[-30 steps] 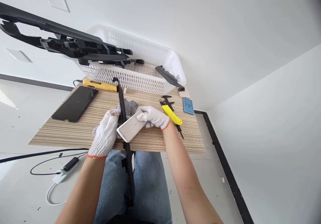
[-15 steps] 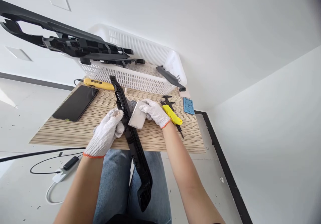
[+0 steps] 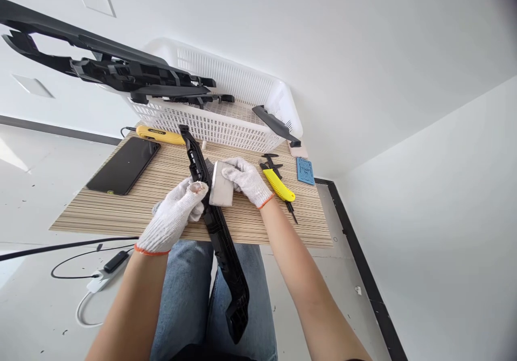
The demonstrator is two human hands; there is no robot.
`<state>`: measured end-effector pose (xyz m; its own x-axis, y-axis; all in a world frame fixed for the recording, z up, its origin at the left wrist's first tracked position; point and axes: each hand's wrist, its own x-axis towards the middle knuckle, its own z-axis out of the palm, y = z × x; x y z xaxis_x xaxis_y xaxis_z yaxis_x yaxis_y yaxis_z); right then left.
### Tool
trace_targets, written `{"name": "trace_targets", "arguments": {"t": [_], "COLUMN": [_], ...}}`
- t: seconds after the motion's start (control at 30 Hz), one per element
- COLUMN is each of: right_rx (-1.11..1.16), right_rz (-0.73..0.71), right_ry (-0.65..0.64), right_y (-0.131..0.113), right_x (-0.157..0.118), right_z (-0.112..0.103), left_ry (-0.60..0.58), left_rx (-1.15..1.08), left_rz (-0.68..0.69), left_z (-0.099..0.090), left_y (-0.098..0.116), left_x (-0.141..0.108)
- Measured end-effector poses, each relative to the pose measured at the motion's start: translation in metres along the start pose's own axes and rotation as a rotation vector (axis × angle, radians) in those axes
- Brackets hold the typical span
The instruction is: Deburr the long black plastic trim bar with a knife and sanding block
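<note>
A long black plastic trim piece (image 3: 221,237) slants from the tabletop down over my lap, its ribbed side facing up. My left hand (image 3: 177,205), in a white knit glove, is closed around its middle. My right hand (image 3: 247,180), gloved the same way, grips a flat whitish block (image 3: 222,184), perhaps a sanding block. The block stands against the right edge of the trim piece. A bit of grey material shows behind the block, too hidden to name.
A white plastic basket (image 3: 242,129) at the back holds several black plastic parts (image 3: 133,75). A phone (image 3: 123,166) and a yellow-handled tool (image 3: 159,134) lie left. To the right are a yellow utility knife (image 3: 278,184), black calipers (image 3: 271,162) and a blue card (image 3: 305,171).
My left thumb has shifted right across the trim piece. The whitish block has turned more upright in my right hand, and the trim piece's lower end has swung slightly right.
</note>
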<state>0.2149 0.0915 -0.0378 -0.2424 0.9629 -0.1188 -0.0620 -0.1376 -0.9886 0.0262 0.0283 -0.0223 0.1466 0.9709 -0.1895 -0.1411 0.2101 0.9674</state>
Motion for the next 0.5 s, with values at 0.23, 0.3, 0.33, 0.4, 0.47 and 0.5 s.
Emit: {"name": "trace_targets", "arguments": {"t": [0.23, 0.3, 0.33, 0.4, 0.47, 0.5], "right_rx": [-0.013, 0.010, 0.022, 0.025, -0.006, -0.019], "right_rz": [0.054, 0.021, 0.012, 0.031, 0.076, 0.093], "right_ry": [-0.089, 0.050, 0.110, 0.124, 0.023, -0.019], "right_y": [-0.002, 0.002, 0.004, 0.006, 0.007, 0.006], "right_x": [-0.015, -0.013, -0.012, -0.012, -0.014, -0.016], "right_z": [0.003, 0.005, 0.006, 0.006, 0.006, 0.006], "left_ry": [-0.018, -0.008, 0.000, 0.020, 0.040, 0.048], "left_rx": [-0.059, -0.066, -0.069, -0.073, -0.077, -0.082], "left_rz": [-0.005, 0.000, -0.002, -0.009, -0.017, -0.022], "left_z": [-0.001, 0.000, 0.001, 0.002, 0.003, 0.003], "left_y": [-0.001, 0.002, 0.003, 0.004, 0.005, 0.005], "left_x": [0.001, 0.000, 0.000, -0.001, -0.001, 0.000]}}
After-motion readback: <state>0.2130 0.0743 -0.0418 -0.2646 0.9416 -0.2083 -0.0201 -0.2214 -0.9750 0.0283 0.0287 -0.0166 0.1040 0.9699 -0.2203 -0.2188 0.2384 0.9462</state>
